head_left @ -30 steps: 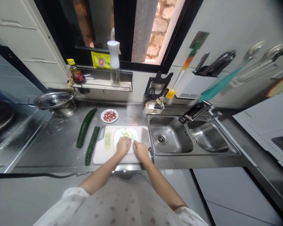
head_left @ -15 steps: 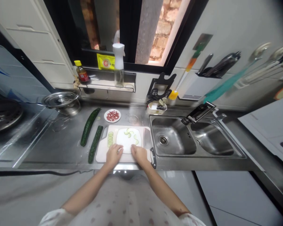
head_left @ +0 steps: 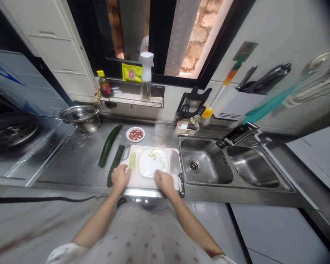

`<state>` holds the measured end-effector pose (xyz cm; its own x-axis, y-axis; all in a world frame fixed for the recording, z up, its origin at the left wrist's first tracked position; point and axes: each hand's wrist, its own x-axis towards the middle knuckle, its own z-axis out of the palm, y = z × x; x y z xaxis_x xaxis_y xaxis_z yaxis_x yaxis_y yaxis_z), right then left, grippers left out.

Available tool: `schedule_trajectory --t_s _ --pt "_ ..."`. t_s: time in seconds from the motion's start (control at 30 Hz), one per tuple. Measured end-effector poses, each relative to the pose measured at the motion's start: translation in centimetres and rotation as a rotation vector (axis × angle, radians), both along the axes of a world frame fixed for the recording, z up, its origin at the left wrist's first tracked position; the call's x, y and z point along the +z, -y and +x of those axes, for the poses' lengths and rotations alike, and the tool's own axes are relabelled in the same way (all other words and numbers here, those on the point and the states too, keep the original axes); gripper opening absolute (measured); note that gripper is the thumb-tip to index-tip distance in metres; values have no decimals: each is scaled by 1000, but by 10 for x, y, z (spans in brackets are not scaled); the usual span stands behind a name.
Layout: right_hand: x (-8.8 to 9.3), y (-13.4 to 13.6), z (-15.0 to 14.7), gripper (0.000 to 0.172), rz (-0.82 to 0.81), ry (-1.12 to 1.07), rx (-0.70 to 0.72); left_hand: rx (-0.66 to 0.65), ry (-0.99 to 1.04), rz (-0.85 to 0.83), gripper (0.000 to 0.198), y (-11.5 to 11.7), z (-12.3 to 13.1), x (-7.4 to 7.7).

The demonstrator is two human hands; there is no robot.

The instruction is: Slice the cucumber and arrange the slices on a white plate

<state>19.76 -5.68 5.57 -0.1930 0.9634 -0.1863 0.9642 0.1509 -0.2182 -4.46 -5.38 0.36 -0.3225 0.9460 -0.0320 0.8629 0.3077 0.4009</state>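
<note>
A white square plate (head_left: 147,169) with several thin cucumber slices (head_left: 154,155) lies on a pale cutting board (head_left: 137,181). My right hand (head_left: 165,181) is closed on the plate's near right edge. My left hand (head_left: 120,178) is at the board's left side, thumb and fingers slightly apart, close to a row of overlapping cucumber slices (head_left: 132,161); nothing shows in it. Partly behind that hand is a cucumber (head_left: 117,157), with a longer whole cucumber (head_left: 110,146) further left. At the board's right lies a knife (head_left: 180,184) with a black handle.
Behind the board stands a small plate of chopped reddish pieces (head_left: 135,134). A lidded steel pot (head_left: 84,119) is at the back left, near the stove (head_left: 11,132). To the right is a double sink (head_left: 206,161) with a black faucet (head_left: 236,135). A shelf (head_left: 132,101) holds bottles.
My left hand has let go of the plate and moved left to the row of cucumber slices. My right hand stays on the plate's edge. The view has shifted slightly.
</note>
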Motion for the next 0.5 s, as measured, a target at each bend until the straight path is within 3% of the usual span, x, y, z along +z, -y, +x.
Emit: schedule_trajectory --t_s 0.23,0.5 --pt "-2 1 4 33 11 -12 -8 -28 35 -27 36 -9 3 -3" --pt "-1 3 5 33 -8 1 -9 13 83 -54 26 -12 6 -5"
